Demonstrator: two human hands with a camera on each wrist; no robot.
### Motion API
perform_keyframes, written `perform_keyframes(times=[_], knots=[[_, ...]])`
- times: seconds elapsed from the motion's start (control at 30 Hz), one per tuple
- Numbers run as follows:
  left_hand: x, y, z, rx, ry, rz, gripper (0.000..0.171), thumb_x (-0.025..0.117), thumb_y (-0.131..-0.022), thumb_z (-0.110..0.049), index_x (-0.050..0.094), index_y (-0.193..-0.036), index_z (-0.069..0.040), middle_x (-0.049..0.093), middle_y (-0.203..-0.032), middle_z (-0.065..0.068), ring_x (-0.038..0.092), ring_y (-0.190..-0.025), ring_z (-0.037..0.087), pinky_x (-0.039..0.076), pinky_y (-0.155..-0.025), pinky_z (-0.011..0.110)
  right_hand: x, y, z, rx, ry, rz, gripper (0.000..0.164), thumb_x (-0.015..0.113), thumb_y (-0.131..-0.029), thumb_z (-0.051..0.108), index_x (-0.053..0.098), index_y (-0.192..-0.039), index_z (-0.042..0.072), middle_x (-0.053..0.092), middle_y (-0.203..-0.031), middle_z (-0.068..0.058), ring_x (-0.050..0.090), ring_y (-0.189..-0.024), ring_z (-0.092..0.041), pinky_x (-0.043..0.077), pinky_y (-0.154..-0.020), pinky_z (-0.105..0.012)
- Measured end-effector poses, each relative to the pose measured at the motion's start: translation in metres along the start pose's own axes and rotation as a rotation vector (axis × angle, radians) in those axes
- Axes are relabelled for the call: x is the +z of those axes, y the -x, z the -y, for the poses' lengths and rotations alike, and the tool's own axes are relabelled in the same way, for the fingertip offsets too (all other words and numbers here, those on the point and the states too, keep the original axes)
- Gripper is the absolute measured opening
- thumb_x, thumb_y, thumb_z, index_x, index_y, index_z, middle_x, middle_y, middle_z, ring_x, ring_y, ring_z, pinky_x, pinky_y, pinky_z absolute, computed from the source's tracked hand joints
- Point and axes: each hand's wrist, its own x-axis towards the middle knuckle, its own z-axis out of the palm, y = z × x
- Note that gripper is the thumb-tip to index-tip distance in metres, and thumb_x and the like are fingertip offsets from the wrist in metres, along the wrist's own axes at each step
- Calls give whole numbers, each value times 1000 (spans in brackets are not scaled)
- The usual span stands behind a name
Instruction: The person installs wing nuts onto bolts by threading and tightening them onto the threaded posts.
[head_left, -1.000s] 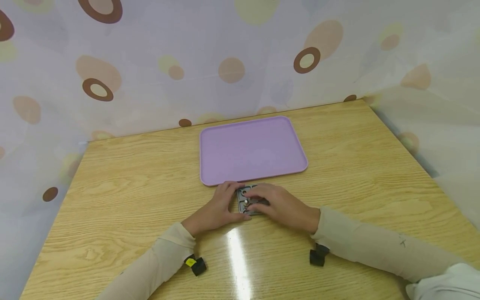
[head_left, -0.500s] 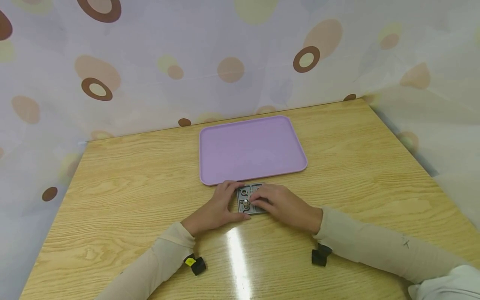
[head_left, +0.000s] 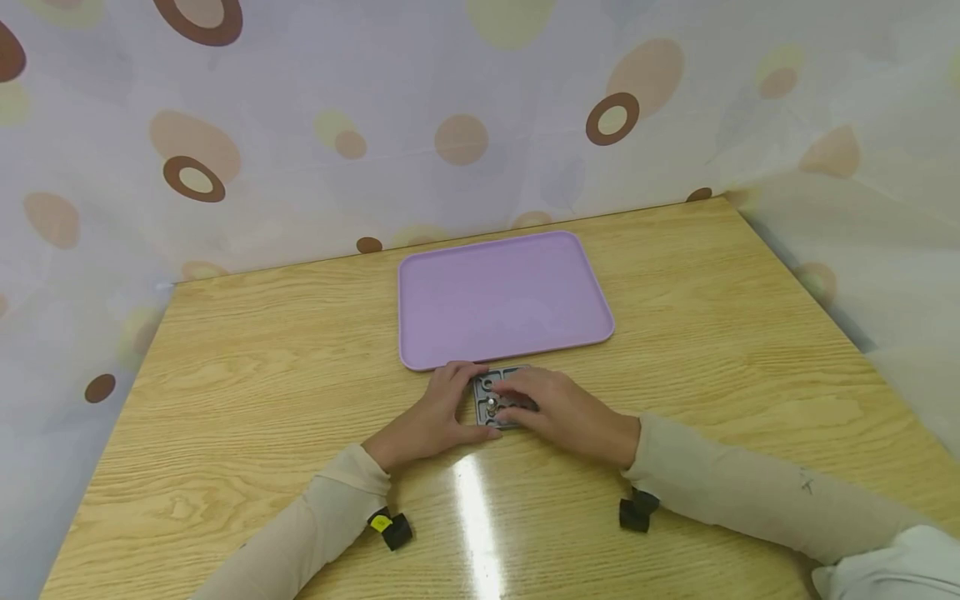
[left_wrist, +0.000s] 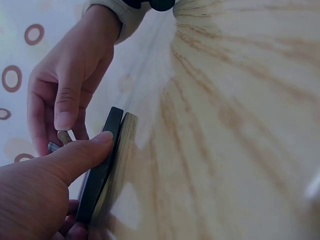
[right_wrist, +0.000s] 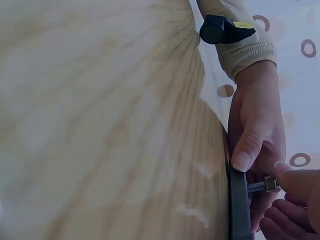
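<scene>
A grey rectangular plate [head_left: 482,414] with recesses and holes lies on the table. My left hand [head_left: 435,419] grips its left end, thumb on the near edge and fingers at the far edge. From the plate rises a threaded bolt [right_wrist: 256,187], bearing a brass-coloured wing nut [right_wrist: 272,183]. My right hand [head_left: 562,417] is over the plate with thumb and fingers curled about the nut; its thumb touches the nut in the right wrist view. In the left wrist view one wing of the nut shows just under that thumb. The right hand hides the plate's right part.
Just behind the plate lies a purple tray [head_left: 502,300] on the wood-grain table [head_left: 262,358]. A patterned cloth [head_left: 300,192] hangs along the table's back and sides. A dark wrist camera [head_left: 637,510] hangs under the right sleeve, another [head_left: 393,529] under the left.
My right thumb and forefinger came together beside the bolt half a second ago and stand wider apart now, slightly further left. My left hand and the plate stay where they were.
</scene>
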Motion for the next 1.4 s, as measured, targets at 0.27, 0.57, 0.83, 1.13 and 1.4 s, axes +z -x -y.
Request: perform_keyframes(times=[0.27, 0.57, 0.83, 1.13, 1.4], knots=[[0, 1, -1, 6, 16, 3, 82, 72, -78, -43, 31, -140, -7, 32, -135, 8, 26, -125, 21, 30, -103, 41, 2, -3, 0, 7, 6, 37, 38, 62, -89, 32, 59, -122, 14, 56, -123, 2, 48, -115, -10, 40, -96, -28], [-1, -1, -1, 5, 3, -5, 84, 72, -78, -44, 31, -141, -7, 32, -134, 9, 27, -124, 20, 30, -103, 40, -3, -2, 0, 9, 8, -3, 27, 63, -90, 21, 62, -116, 13, 60, -114, 4, 53, -107, -9, 44, -91, -30], [-1, 0, -2, 1, -4, -5, 84, 72, -78, -46, 32, -140, -7, 32, -134, 9, 27, -124, 21, 30, -103, 40, -4, 0, -3, 5, 22, -15, 12, 59, -92, 16, 65, -103, 15, 62, -100, 9, 56, -95, -4, 46, -85, -26], [0, 0, -1, -8, -7, 3, 85, 72, -78, -46, 31, -141, -7, 32, -135, 8, 27, -124, 20, 29, -103, 39, -2, 0, -1, 1, 11, -13, 9, 62, -90, 19, 67, -98, 17, 62, -93, 12, 55, -87, -2, 47, -78, -24], [-2, 0, -2, -2, 7, 9, 83, 72, -78, -44, 31, -141, -7, 32, -135, 8, 27, -124, 20, 30, -103, 40, -1, -1, 2, 31, -7, 24, 34, 63, -89, 26, 60, -119, 12, 60, -113, 1, 54, -104, -9, 45, -89, -29]])
